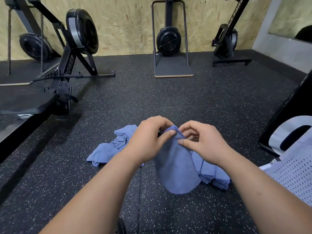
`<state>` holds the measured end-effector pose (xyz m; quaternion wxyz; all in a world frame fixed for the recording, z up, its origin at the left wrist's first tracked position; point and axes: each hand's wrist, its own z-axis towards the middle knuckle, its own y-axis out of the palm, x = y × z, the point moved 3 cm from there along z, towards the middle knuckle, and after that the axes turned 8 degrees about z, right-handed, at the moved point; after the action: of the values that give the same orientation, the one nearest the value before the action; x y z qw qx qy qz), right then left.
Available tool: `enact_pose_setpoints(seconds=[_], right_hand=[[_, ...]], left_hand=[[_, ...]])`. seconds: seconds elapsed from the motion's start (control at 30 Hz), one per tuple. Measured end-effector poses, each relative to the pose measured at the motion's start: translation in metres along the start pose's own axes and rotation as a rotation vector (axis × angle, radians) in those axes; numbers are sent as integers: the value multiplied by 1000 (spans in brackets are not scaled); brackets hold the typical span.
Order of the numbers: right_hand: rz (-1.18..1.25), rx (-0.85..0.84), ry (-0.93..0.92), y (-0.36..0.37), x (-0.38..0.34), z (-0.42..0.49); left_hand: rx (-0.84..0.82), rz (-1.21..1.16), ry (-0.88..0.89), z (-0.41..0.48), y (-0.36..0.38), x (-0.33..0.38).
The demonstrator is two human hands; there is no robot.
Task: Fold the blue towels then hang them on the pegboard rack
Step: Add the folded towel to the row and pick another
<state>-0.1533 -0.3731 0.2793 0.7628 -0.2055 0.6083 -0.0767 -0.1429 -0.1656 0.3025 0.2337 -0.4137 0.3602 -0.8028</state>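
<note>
One wide-angle camera sits on the person's head, facing forward and down at the floor. The forearms enter from the bottom edge; the left hand and right hand, pinching a towel, sit close, at lower centre. The wall and rowers lie far along the top.

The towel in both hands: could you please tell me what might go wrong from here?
The towel hangs from a small grip by the left hand and right hand at its top edge, so layers may slip and the fold open. Its lower end hangs near the stack and might brush it askew.
</note>
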Motion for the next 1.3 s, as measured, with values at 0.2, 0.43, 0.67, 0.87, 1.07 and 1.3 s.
enact_pose_setpoints(seconds=[0.2, 0.43, 0.67, 0.87, 1.07, 1.3], right_hand=[[-317, -88, 56, -7, 19, -2], [-454, -79, 190, -23, 31, -4], [-421, 48, 193, -39, 33, -2], [-306, 414, -8, -48, 9, -5], [-256, 476, -141, -42, -15, -8], [-147, 371, -203, -26, -33, -9]], left_hand=[[246, -134, -15, 0, -17, -2], [523, -227, -240, -1, -40, -23], [629, -97, -546, -7, -48, -54], [505, -122, -731, -8, -38, -72], [510, -542, -878, -4, -25, -55], [328, -167, -336, 3, -13, -13]])
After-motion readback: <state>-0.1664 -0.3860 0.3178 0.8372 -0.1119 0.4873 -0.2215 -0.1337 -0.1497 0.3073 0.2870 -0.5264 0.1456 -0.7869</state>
